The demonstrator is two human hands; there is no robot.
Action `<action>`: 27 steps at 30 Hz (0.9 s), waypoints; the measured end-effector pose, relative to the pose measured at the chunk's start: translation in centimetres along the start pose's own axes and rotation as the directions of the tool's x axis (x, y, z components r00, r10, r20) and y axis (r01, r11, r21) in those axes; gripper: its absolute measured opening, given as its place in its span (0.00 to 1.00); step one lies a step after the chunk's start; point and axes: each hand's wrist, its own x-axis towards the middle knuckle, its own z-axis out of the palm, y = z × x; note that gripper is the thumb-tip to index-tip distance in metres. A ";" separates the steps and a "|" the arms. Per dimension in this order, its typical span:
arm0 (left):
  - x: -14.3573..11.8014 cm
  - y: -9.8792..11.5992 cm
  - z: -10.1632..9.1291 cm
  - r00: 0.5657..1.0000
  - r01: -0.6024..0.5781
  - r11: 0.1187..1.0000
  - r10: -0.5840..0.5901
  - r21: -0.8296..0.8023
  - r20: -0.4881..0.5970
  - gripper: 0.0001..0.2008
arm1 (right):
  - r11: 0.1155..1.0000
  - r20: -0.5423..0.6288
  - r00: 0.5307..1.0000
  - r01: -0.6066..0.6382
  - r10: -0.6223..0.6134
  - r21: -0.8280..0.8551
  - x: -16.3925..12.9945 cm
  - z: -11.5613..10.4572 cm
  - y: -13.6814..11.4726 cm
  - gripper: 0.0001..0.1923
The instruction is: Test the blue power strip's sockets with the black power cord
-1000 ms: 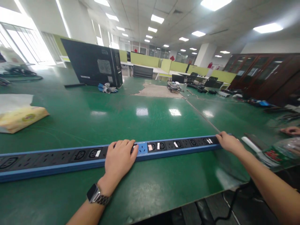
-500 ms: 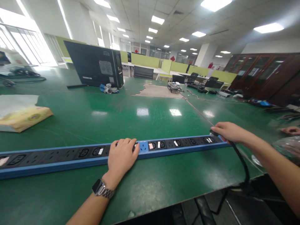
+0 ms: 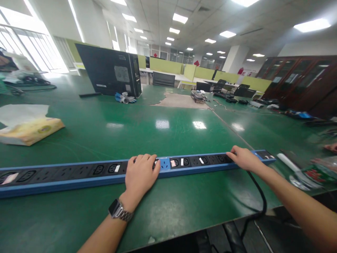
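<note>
A long blue power strip with black outlet panels lies across the green table. My left hand, with a metal-band watch at its wrist, grips the strip near its middle, fingers over the far side. Close by its thumb is a blue socket. Toward the strip's right end, my right hand is closed on the plug of a black power cord, pressed down at the outlets. My fingers hide the plug, so how far it sits in the outlet cannot be seen. The cord hangs over the table's front edge.
A tissue pack lies at left. Farther back stand a black computer case and blue-grey gloves. At right are a clear plastic bag and another person's hand. A chair is below the table edge.
My right hand has moved left and down with the plug, from above the strip's right part onto its outlets. My left hand stays on the strip. The view has shifted slightly.
</note>
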 end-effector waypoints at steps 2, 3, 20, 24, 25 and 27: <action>0.0 0.1 0.0 1.000 -0.004 1.000 0.004 0.000 0.000 0.19 | 0.997 -0.097 0.993 -0.059 0.064 0.053 -0.9 -2.7 -0.6 0.19; 0.0 0.1 0.0 1.000 -0.007 1.000 0.007 -0.001 -0.002 0.19 | 0.992 -0.146 0.984 -0.089 0.102 0.088 -1.5 -4.4 -1.3 0.20; -0.1 0.1 -0.2 1.000 0.002 1.000 -0.002 -0.028 -0.002 0.19 | 0.983 0.018 0.991 0.131 -0.135 0.129 -2.5 -2.3 -14.0 0.18; -0.1 0.2 0.0 1.000 0.004 1.000 -0.004 -0.026 0.006 0.19 | 0.987 0.062 0.990 0.117 -0.124 0.115 -3.2 -2.6 -14.8 0.19; -0.1 0.2 0.0 1.000 0.002 1.000 -0.002 -0.026 0.005 0.19 | 0.989 0.061 0.991 0.112 -0.118 0.098 -3.5 -2.6 -15.1 0.19; 0.0 0.0 0.1 1.000 0.002 0.999 -0.002 -0.033 0.006 0.19 | 0.994 0.035 0.994 0.103 -0.104 0.039 -4.0 -2.4 -16.0 0.19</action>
